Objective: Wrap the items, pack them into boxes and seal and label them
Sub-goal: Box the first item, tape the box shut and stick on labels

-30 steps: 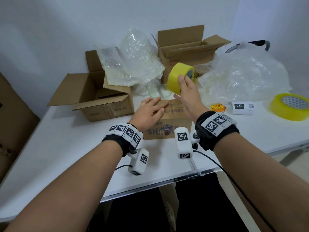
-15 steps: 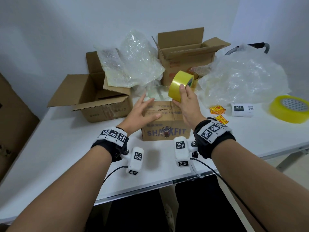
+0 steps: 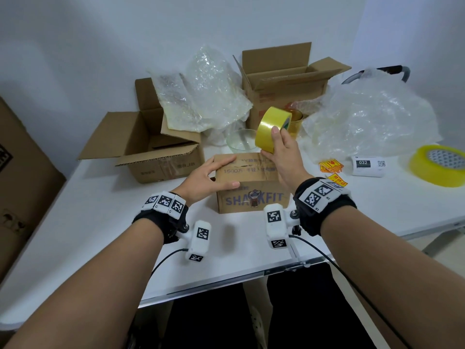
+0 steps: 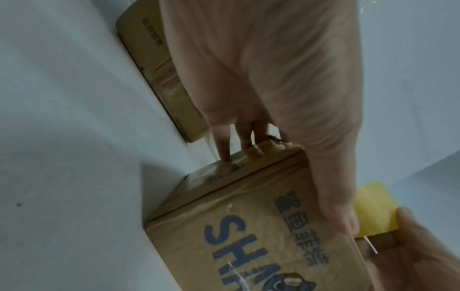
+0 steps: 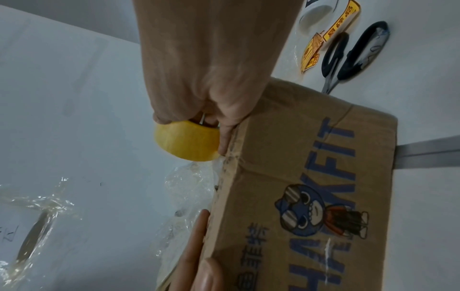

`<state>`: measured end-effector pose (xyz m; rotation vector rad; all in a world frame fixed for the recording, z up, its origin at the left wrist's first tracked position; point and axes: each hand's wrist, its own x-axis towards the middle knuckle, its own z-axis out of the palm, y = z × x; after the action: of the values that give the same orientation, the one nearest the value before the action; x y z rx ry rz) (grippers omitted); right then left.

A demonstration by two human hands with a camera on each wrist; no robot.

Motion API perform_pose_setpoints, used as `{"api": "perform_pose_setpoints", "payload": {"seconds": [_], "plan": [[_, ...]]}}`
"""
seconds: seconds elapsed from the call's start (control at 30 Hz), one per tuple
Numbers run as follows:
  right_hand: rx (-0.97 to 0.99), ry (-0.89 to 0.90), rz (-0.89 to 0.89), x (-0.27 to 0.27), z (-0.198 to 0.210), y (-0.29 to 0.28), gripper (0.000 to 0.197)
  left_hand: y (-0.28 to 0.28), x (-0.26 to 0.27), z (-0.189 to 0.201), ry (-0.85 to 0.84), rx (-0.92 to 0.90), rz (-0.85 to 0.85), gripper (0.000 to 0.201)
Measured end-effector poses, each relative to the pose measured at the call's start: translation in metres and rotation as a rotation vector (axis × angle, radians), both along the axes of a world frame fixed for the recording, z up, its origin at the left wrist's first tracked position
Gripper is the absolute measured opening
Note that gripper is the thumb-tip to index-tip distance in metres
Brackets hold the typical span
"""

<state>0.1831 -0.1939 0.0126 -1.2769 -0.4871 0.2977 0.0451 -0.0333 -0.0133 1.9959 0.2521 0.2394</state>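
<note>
Left hand (image 3: 208, 177) flat, right hand (image 3: 281, 152) curled

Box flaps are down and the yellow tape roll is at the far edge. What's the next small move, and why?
Probably draw the yellow tape roll toward the near edge along the top seam of the closed box. The right hand grips the roll at the box's far edge, and the left hand steadies the box's left end, so the box looks ready for taping.

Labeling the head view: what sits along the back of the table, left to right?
Open box → crumpled bubble wrap → tall open box → large plastic sheet → label printer → big tape roll at the right edge.
</note>
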Motion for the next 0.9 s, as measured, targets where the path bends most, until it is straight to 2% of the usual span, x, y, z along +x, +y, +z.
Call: {"api": "perform_pose_setpoints", "payload": {"seconds": [0.13,0.27,0.4,0.63,0.77,0.83,0.9], "plan": [[-0.001,0.004,0.022,-0.008,-0.001,0.01,0.022,0.006,-0.014,0.002,0.018,-0.038,0.026,0.069],[-0.017,0.003,0.048,-0.023,-0.001,0.027,0.03,0.019,-0.035,0.001,0.048,-0.098,0.073,0.095],[-0.032,-0.003,0.058,-0.04,0.0,0.042,0.031,0.027,-0.054,-0.001,0.082,-0.127,0.123,0.104],[-0.04,0.009,0.046,-0.048,0.003,0.049,0.019,0.029,-0.058,-0.004,0.088,-0.172,0.133,0.094],[-0.046,0.008,0.046,-0.049,0.005,0.05,0.017,0.014,-0.05,-0.007,0.024,-0.233,0.185,0.101],[-0.052,0.007,0.049,-0.051,0.006,0.049,0.017,0.006,-0.043,-0.01,0.006,-0.153,0.257,0.102],[-0.057,0.008,0.047,-0.051,0.005,0.049,0.017,0.004,-0.037,-0.014,-0.021,-0.063,0.31,0.086]]}}
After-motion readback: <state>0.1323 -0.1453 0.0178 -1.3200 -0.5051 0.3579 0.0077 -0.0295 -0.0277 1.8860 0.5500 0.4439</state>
